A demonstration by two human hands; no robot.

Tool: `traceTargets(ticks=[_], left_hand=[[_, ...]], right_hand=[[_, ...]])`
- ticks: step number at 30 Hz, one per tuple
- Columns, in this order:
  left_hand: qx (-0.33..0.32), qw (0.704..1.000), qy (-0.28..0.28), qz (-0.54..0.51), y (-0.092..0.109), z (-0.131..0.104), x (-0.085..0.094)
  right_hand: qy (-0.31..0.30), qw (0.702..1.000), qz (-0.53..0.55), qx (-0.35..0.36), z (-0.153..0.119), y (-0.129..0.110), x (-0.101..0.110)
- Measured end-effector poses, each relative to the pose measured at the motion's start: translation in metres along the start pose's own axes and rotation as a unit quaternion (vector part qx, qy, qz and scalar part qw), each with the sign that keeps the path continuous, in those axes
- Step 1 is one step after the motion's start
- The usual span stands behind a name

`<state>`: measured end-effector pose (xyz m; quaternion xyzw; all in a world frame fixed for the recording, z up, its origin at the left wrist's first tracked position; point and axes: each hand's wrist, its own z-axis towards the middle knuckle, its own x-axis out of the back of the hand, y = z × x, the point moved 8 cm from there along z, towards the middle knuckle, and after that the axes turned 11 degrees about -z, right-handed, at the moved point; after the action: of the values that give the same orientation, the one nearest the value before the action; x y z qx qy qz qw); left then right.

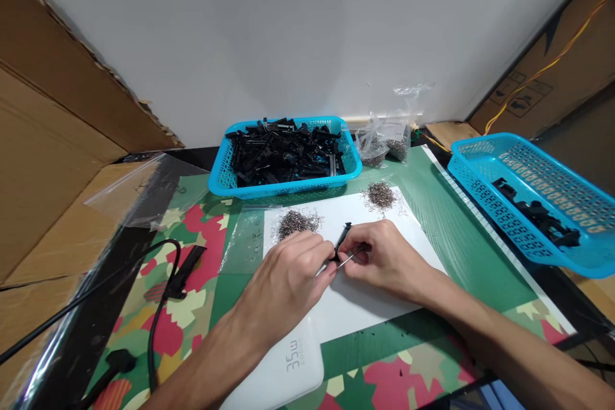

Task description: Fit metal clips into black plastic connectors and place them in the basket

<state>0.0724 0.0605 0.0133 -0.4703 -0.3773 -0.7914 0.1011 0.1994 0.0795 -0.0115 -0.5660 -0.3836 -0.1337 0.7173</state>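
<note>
Over the white sheet, my left hand (300, 262) is closed with its fingertips pinching the lower end of a slim black plastic part (343, 236). My right hand (379, 256) meets it from the other side, fingers curled around a thin silvery metal tool (350, 257). That tool slants across to the left fingertips, which hide its far end. Beyond the left hand lies a pile of small metal springs or wire pieces (294, 223). A second pile of small metal pieces (380, 195) lies farther back on the right. Where the fingers meet, the contact is partly hidden.
A blue basket (283, 190) full of black plastic parts stands at the back; another blue basket (500, 211) with fewer is at right. Clear bags (384, 141) sit behind the sheet (384, 298). A white power bank (283, 371), a black cable (152, 333) and loose black parts (185, 272) lie left.
</note>
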Motion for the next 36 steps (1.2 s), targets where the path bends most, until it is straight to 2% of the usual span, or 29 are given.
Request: traceTargets(ticks=[7, 16, 23, 36], left_hand=[[0.011, 1.0, 0.001, -0.002, -0.002, -0.001, 0.0], [0.02, 1.0, -0.009, -0.001, -0.003, 0.0, -0.001], [0.013, 1.0, -0.013, 0.006, 0.0, 0.001, 0.0], [0.022, 1.0, -0.015, -0.004, -0.002, -0.001, -0.001]], right_hand=[[0.028, 0.999, 0.019, -0.01, -0.001, 0.002, -0.002], [-0.036, 0.995, 0.077, -0.047, 0.001, 0.009, -0.003], [-0.061, 0.995, 0.083, -0.017, 0.0, 0.007, -0.001], [-0.072, 0.996, -0.001, 0.044, 0.0, -0.002, 0.011]])
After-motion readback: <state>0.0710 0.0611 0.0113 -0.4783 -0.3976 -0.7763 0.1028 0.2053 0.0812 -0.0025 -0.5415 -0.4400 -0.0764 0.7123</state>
